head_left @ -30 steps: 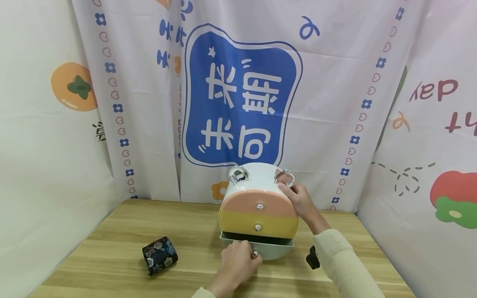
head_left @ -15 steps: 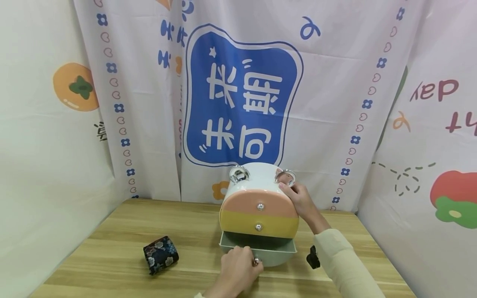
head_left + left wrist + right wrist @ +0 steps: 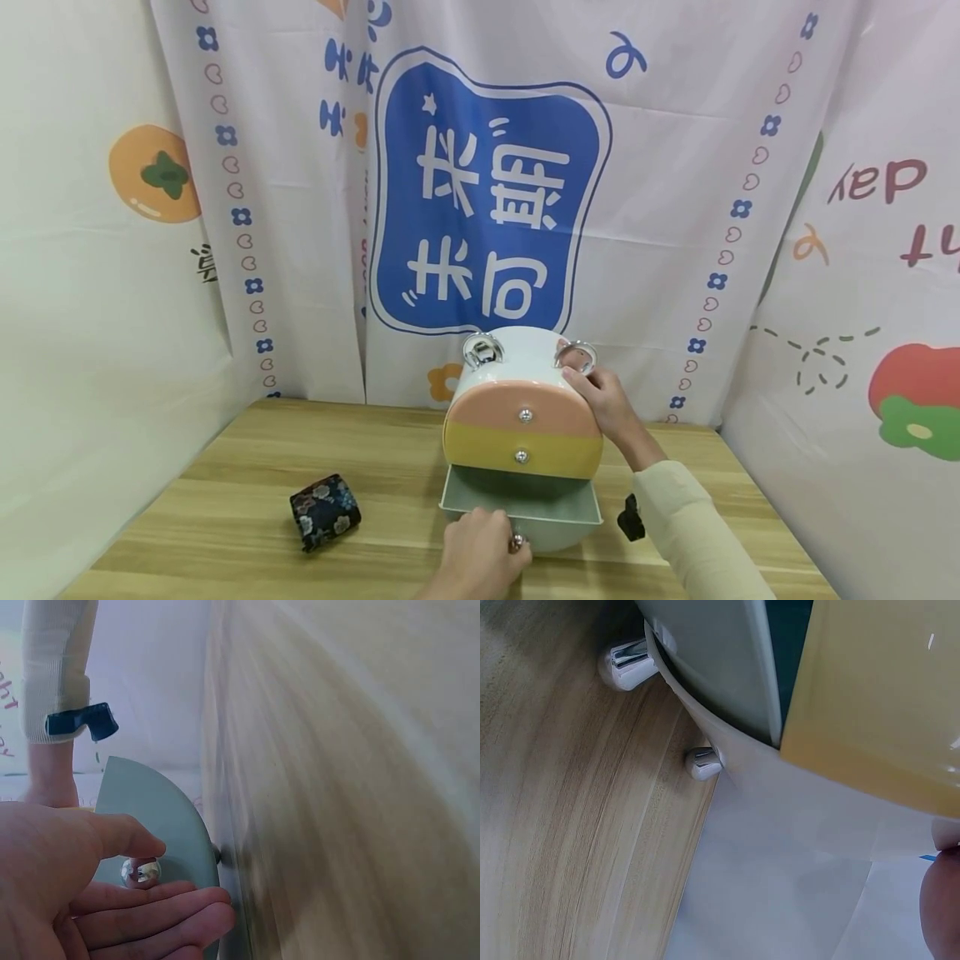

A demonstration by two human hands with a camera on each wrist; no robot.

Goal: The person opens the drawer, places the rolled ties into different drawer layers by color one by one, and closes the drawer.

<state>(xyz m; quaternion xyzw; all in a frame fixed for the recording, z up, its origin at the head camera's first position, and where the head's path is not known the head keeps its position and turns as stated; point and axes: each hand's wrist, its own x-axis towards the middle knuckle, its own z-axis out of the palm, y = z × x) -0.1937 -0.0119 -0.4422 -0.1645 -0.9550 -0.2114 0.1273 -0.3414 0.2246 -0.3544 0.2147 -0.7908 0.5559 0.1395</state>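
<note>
A small three-drawer box (image 3: 525, 358) with a white shell and chrome rings on top stands on the wooden table. Its pink and yellow drawers are closed; the bottom pale green drawer (image 3: 555, 533) is pulled out, and its visible interior looks bare. With thumb and fingers, my left hand (image 3: 480, 554) pinches that drawer's round silver knob (image 3: 141, 873). My right hand (image 3: 611, 406) rests against the upper right side of the box, thumb near the right ring; most of its fingers are hidden. In the right wrist view, one finger (image 3: 941, 904) lies at the white shell.
On the table's left lies a dark floral-patterned folded pouch (image 3: 326, 512). A black strap-like thing (image 3: 631, 518) shows beside the right sleeve (image 3: 697, 533). Chrome feet (image 3: 703, 763) hold the box above the wooden table (image 3: 390, 450). A printed white curtain (image 3: 645, 292) hangs behind.
The left hand has drawn the green drawer farther out toward me, showing more of its inside. The right hand stays in place on the box.
</note>
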